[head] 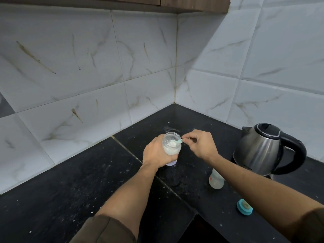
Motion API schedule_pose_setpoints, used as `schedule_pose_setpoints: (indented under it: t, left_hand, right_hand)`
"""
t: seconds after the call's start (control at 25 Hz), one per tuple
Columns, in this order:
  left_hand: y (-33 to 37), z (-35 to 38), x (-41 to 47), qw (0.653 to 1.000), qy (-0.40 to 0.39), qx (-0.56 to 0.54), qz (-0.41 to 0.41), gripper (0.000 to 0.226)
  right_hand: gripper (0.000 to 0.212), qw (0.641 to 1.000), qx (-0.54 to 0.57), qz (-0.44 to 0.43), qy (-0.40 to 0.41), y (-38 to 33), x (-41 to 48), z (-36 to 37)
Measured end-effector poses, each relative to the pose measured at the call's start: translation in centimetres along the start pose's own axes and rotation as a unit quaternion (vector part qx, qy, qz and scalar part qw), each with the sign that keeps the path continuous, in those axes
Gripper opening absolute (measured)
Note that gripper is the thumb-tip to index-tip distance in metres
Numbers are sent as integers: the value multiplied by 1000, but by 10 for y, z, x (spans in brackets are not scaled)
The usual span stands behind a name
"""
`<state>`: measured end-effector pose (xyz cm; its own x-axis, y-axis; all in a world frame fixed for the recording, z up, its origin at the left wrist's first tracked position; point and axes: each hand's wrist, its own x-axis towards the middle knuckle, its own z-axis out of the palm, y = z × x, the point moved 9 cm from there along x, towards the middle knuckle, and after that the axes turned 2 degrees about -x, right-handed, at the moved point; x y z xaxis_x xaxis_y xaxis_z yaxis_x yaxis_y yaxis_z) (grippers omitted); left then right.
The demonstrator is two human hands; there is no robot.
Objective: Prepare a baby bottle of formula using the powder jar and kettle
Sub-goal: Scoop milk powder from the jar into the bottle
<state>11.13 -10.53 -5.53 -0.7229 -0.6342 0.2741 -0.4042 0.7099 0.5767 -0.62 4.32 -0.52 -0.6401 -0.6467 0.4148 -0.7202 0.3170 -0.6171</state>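
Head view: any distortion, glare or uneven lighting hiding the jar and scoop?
Head view: wide-angle bending curves the joints of the wall tiles; light is dim; a diagonal shadow edge crosses the right wall; soft highlights on the kettle, no harsh glare; powder jar and scoop are legible.

Overall level: dim, cool and even, with low contrast.
Brightest area: the upper right part of the white marble-veined tiled wall (280, 50).
Shadows: a diagonal edge crosses that wall, leaving the corner and the left-hand tiles greyer. The brown wooden cabinet (192, 2) is dark. The black speckled stone desk (70, 181) falls to near-black at lower centre.
Glare: soft pale sheen on the stainless-steel kettle with a black handle (259, 148), and a faint sheen on the desk near the corner.
Distortion: wide-angle, with tile joints bowing and tilting towards the edges.
Focus: centre fairly sharp, bottom corners softer.
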Motion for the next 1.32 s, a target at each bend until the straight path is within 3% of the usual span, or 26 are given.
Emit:
schedule_pose_setpoints:
  t: [0.84,1.0,1.16,1.32]
  left_hand:
    - [5,2,-7,1000,-16,20,-7,72]
    - [2,6,-12,999,-30,24,-26,79]
    - [-12,15,-23,995,-57,50,-59,89]
    - [-22,25,-39,991,-79,66,-83,90]
  right_hand:
    - [9,1000,19,11,6,12,-8,-8]
    - [7,988,91,118,-42,34,-9,4]
    - [10,938,211,258,-94,56,-19,17]
    - [10,905,254,323,-110,68,-30,19]
